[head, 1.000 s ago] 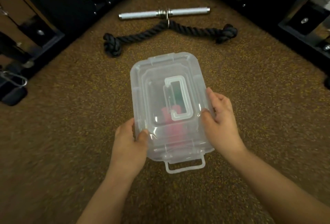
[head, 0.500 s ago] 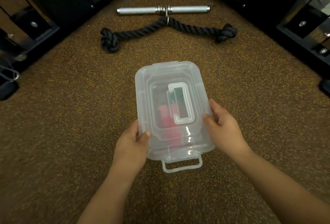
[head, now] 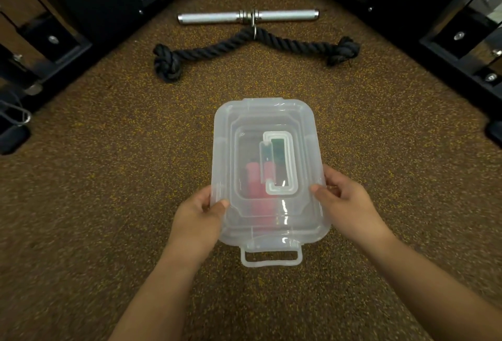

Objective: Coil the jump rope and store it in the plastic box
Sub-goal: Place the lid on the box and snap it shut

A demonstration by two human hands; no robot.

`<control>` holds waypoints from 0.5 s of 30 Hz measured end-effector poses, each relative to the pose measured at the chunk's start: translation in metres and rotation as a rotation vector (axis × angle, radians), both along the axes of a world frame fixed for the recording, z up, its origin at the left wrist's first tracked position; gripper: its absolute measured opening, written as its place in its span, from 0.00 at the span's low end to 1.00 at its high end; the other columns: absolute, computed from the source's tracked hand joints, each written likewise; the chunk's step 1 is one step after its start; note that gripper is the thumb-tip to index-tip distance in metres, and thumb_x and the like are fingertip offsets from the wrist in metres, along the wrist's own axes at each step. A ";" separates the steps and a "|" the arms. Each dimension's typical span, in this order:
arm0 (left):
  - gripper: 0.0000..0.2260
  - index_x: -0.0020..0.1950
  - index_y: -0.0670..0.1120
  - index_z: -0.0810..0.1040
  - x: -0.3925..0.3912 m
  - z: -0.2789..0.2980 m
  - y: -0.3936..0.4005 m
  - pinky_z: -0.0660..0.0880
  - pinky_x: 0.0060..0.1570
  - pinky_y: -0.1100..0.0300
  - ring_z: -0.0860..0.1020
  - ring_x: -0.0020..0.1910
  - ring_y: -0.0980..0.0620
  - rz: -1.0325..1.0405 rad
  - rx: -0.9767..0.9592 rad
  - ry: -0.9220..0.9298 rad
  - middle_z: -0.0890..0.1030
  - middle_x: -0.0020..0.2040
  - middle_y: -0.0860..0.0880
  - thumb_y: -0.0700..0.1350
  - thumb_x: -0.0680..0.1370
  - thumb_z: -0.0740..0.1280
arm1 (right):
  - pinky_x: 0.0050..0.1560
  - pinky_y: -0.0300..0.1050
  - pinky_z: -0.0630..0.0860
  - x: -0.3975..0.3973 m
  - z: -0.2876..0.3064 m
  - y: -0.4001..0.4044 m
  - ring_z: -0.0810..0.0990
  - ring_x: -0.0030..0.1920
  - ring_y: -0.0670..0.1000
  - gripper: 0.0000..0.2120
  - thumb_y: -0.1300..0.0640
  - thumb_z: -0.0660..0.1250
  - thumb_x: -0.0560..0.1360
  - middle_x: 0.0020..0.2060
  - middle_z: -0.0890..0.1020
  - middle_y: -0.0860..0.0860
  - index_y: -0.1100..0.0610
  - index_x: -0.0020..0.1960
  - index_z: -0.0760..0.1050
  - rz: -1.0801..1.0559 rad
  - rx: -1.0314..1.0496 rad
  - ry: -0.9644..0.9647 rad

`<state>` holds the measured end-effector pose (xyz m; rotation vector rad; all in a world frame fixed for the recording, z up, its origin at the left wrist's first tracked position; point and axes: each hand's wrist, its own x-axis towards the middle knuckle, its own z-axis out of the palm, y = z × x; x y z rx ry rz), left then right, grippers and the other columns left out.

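Observation:
A clear plastic box (head: 309, 128) with its lid on lies in the middle of the view, over the speckled brown floor. Through the lid I see pink handles (head: 255, 191) and something dark green (head: 277, 151); the rope itself is too blurred to make out. A folded carry handle (head: 292, 166) lies flat on the lid, and a latch loop (head: 271, 257) sticks out at the near end. My left hand (head: 197, 221) grips the box's near-left side, thumb on the lid. My right hand (head: 347, 204) grips the near-right side.
Beyond the box lie a thick black rope attachment (head: 252, 44) with knotted ends and a short chrome bar (head: 247, 16). Black gym machine frames (head: 89, 3) (head: 423, 6) flank the floor at left and right. A metal clip (head: 19, 117) hangs at the far left.
The box has slid down in the view, toward me, with both hands still on its sides. The rope attachment and bar now sit further from it.

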<state>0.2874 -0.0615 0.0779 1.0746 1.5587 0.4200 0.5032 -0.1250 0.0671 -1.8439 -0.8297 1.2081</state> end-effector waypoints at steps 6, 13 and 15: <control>0.12 0.59 0.51 0.79 -0.003 -0.004 -0.001 0.74 0.43 0.63 0.81 0.47 0.55 0.030 -0.005 -0.017 0.83 0.50 0.53 0.39 0.78 0.64 | 0.43 0.38 0.81 -0.002 0.002 0.001 0.85 0.44 0.44 0.15 0.62 0.61 0.78 0.45 0.85 0.44 0.41 0.52 0.76 -0.005 0.028 0.055; 0.25 0.75 0.53 0.60 0.002 -0.012 -0.023 0.52 0.72 0.59 0.53 0.75 0.56 -0.207 0.451 0.357 0.55 0.76 0.56 0.43 0.79 0.61 | 0.44 0.37 0.78 -0.008 -0.012 -0.024 0.82 0.51 0.45 0.17 0.50 0.64 0.76 0.55 0.81 0.49 0.48 0.64 0.71 -0.149 -0.076 0.187; 0.24 0.75 0.53 0.59 0.003 -0.013 -0.030 0.48 0.74 0.57 0.47 0.76 0.59 -0.355 0.594 0.382 0.53 0.77 0.57 0.44 0.79 0.59 | 0.46 0.35 0.77 -0.014 -0.013 -0.035 0.81 0.53 0.43 0.19 0.48 0.64 0.75 0.56 0.80 0.47 0.48 0.65 0.69 -0.183 -0.092 0.224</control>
